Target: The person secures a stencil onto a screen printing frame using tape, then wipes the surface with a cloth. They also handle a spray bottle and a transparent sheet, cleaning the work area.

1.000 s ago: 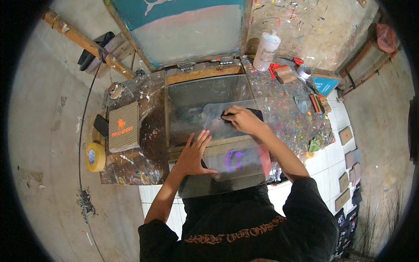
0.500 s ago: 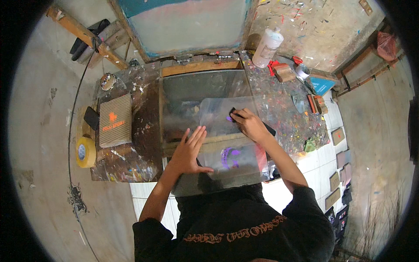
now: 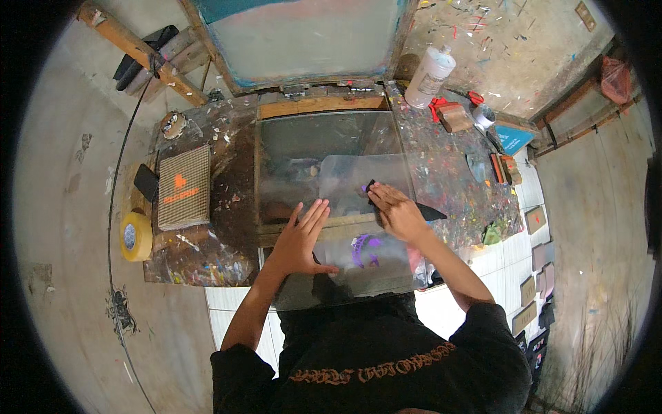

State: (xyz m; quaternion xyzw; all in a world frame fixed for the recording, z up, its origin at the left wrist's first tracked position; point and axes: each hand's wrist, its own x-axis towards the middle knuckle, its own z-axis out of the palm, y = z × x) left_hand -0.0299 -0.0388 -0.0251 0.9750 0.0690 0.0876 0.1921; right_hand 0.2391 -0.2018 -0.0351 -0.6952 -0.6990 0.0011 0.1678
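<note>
My left hand [image 3: 301,238] lies flat with spread fingers on a clear sheet [image 3: 348,169], which rests over a dark glass pane [image 3: 296,134] set in the tabletop. My right hand [image 3: 401,212] presses a black cloth [image 3: 432,212] against the sheet, its fingertips beside a small purple mark. One corner of the cloth sticks out to the right of the hand. Between my forearms a purple print [image 3: 357,251] shows on the part of the sheet nearest me. Much of the cloth is hidden under my fingers.
On the left stand a patterned board [image 3: 184,188], a yellow tape roll [image 3: 136,237] and a dark phone-like slab [image 3: 146,181]. A plastic bottle [image 3: 431,77], a brown block [image 3: 453,117] and red-handled scissors [image 3: 476,98] are at the back right. Behind the table rises a framed screen [image 3: 303,41].
My right hand has slid slightly toward me with the cloth, and more of the cloth's corner shows at its right. My left hand stays in place.
</note>
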